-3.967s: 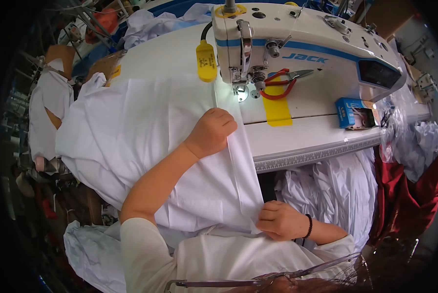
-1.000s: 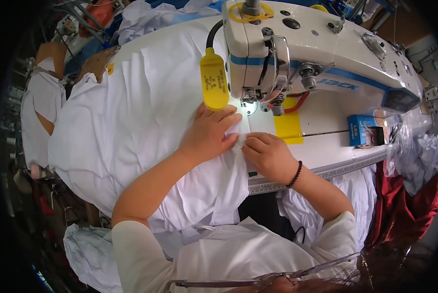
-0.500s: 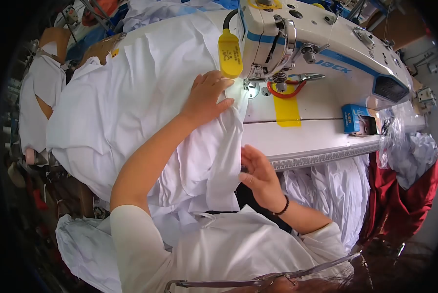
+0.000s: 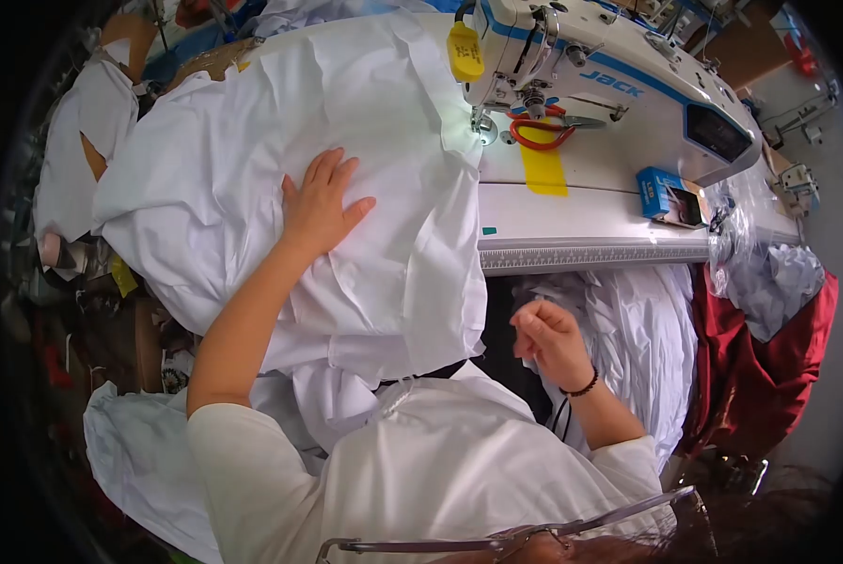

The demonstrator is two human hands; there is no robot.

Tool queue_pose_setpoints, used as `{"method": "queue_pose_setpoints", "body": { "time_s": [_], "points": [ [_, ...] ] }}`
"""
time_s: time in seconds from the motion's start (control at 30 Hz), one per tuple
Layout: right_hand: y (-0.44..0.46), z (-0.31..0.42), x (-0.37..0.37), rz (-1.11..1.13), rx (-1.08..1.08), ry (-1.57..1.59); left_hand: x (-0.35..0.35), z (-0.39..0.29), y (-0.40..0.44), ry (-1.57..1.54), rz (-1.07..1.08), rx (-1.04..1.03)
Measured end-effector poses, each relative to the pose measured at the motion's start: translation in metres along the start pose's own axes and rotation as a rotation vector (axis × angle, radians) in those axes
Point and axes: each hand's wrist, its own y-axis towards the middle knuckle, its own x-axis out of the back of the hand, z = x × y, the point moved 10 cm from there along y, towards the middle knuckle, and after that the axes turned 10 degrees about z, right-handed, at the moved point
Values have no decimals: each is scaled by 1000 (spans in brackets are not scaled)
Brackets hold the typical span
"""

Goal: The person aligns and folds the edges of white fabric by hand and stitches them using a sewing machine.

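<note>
Smoothing seems the step: the left hand (image 4: 320, 211), fingers wide, lies on the white cloth (image 4: 384, 122) at ten o'clock, and next move would call for the right hand (image 4: 555, 346), curled at four o'clock, contents I cannot tell, to reach this cloth.

Bright and soft across the middle of the frame, with pale tones almost merging on the white cloth (image 4: 374, 141) and only faint grey shadows along its folds. Glows whitest at the needle plate (image 4: 486, 132), upper centre, spilling onto the nearby edge of the white cloth. Glints in small highlights on the plastic bag (image 4: 739, 221) at right; shows a dull sheen on the red fabric (image 4: 769, 367) below. Sinks into murk at far left, then to black in the corners. Bows toward the edges, as through a wide round lens. Crisp at the lettering (image 4: 612, 85); blurred at the dark hair (image 4: 779, 517), lower right.
</note>
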Motion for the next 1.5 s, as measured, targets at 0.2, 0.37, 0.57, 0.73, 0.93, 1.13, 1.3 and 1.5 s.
{"method": "queue_pose_setpoints", "body": {
  "time_s": [0.2,0.37,0.57,0.73,0.93,1.13,1.3,1.5],
  "points": [
    [20,-54,-53,-38,152,-187,0,-16,-5,1,-12,0],
    [42,-79,-29,-153,182,-181,2,-13,-3,-4,-51,-23],
    [6,-22,-62,-84,343,-355,11,18,17,0,-54,-74],
    [-53,25,-17,-245,386,508,25,41,32,-132,-45,-289],
    [-59,-84,-18,-154,-17,453,30,39,27,23,-122,-222],
    [-65,-46,-48,119,179,415,41,-200,-155,-1265,641,-684],
    [-88,20,-66,15,298,590,-80,-250,-246,-1048,1028,-628],
    [-86,-54,-56,-94,163,563,-56,-230,-219,-2465,579,97]
  ]
}}
